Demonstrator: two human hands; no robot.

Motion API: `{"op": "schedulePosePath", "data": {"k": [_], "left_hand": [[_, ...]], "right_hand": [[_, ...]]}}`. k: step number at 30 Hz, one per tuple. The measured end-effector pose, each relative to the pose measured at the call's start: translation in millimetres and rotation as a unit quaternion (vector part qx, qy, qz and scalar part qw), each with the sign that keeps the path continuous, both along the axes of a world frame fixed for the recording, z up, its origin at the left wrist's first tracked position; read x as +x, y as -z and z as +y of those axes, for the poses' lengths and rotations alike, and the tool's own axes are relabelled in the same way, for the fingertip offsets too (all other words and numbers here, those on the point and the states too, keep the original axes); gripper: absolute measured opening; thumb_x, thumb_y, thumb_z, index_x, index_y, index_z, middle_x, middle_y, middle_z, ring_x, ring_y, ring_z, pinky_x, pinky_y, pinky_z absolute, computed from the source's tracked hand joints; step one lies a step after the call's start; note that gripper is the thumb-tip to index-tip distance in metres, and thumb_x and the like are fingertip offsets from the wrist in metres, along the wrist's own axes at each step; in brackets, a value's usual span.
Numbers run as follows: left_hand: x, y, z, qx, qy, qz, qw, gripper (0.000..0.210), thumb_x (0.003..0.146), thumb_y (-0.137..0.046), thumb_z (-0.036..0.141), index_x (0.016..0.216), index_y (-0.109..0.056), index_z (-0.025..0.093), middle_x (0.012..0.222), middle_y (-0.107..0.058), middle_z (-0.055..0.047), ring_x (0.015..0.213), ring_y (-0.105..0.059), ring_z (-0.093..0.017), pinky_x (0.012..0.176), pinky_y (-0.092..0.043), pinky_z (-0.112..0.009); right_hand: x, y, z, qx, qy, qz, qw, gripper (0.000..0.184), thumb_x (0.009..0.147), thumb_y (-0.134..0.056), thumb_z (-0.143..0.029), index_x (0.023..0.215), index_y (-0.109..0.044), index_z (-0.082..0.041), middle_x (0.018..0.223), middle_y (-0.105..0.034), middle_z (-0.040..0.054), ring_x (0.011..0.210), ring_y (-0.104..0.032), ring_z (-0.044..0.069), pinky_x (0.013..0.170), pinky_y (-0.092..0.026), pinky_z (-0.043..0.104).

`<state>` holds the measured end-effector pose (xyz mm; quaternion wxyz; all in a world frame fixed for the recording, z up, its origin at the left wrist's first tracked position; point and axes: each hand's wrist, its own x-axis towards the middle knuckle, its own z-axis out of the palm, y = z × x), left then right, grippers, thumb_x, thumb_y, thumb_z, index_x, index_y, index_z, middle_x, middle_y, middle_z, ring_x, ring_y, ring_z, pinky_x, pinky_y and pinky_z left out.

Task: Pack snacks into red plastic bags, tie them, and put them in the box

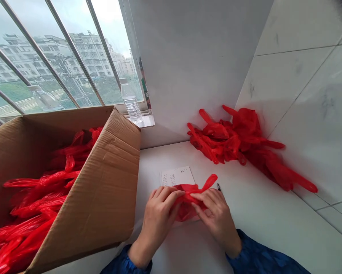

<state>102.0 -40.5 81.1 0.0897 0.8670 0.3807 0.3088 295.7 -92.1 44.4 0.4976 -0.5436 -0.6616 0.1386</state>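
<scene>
A thin red plastic bag (185, 213) is bunched between my two hands above the white table. My left hand (161, 209) pinches its left side, fingers curled over the film. On the other side my right hand (215, 213) grips the bag with thumb and fingers. One handle loop of the bag sticks up past my right fingers. Behind the bag lies a paper with handwriting (176, 176), partly covered by it. The tip of a dark pen (218, 187) shows just beyond my right hand.
A large open cardboard box (102, 182) full of red plastic bags (51, 190) stands at the left. More crumpled red bags (225, 137) are heaped at the back right against the tiled wall. A clear plastic bottle (130, 101) stands on the sill by the barred window.
</scene>
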Motion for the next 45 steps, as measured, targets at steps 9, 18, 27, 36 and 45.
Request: {"op": "schedulePosePath", "data": {"k": [9, 18, 27, 36, 45], "left_hand": [[-9, 4.7, 15, -0.153, -0.096, -0.259, 0.949, 0.025, 0.102, -0.049, 0.036, 0.105, -0.067, 0.019, 0.082, -0.068, -0.002, 0.076, -0.066, -0.018, 0.066, -0.051, -0.025], [-4, -10.8, -7, 0.030, -0.016, -0.058, 0.998, 0.033, 0.087, -0.061, 0.012, 0.116, -0.063, 0.027, 0.128, -0.054, -0.008, 0.118, -0.053, -0.028, 0.108, -0.039, -0.053], [-13, -28.1, -15, -0.051, -0.036, -0.318, 0.946, 0.013, 0.099, -0.051, 0.019, 0.098, -0.063, 0.024, 0.098, -0.053, -0.001, 0.086, -0.053, -0.014, 0.074, -0.045, -0.023], [-13, -44.0, -25, -0.098, 0.070, -0.432, 0.894, 0.009, 0.097, -0.056, 0.025, 0.089, -0.061, 0.025, 0.088, -0.060, 0.002, 0.086, -0.059, -0.014, 0.101, -0.042, -0.025], [-31, -54.3, -30, -0.133, 0.113, -0.282, 0.943, 0.045, 0.100, -0.034, 0.056, 0.093, -0.065, 0.024, 0.066, -0.053, 0.001, 0.061, -0.051, -0.018, 0.068, -0.041, -0.032]], "right_hand": [[33, 0.5, -3, -0.063, 0.091, 0.183, 0.977, 0.024, 0.103, -0.047, -0.041, 0.094, -0.058, -0.022, 0.083, -0.063, 0.0008, 0.071, -0.058, 0.016, 0.062, -0.048, 0.025], [16, -6.6, -13, -0.047, 0.073, 0.195, 0.977, 0.038, 0.089, -0.068, -0.042, 0.121, -0.057, -0.025, 0.114, -0.067, 0.0052, 0.101, -0.065, 0.022, 0.088, -0.054, 0.033], [35, -7.8, -4, -0.038, 0.158, 0.269, 0.949, 0.029, 0.090, -0.066, -0.050, 0.089, -0.065, -0.021, 0.085, -0.066, 0.0011, 0.077, -0.062, 0.018, 0.072, -0.052, 0.029], [23, -73.2, -15, 0.268, 0.003, 0.000, 0.963, 0.040, 0.087, -0.063, -0.006, 0.123, -0.059, -0.023, 0.108, -0.067, 0.0047, 0.101, -0.064, 0.020, 0.090, -0.051, 0.035], [-8, -68.3, 31, -0.182, -0.109, -0.238, 0.948, 0.018, 0.075, -0.069, -0.007, 0.091, -0.070, -0.016, 0.093, -0.075, 0.0088, 0.089, -0.071, 0.029, 0.078, -0.053, 0.035]]}}
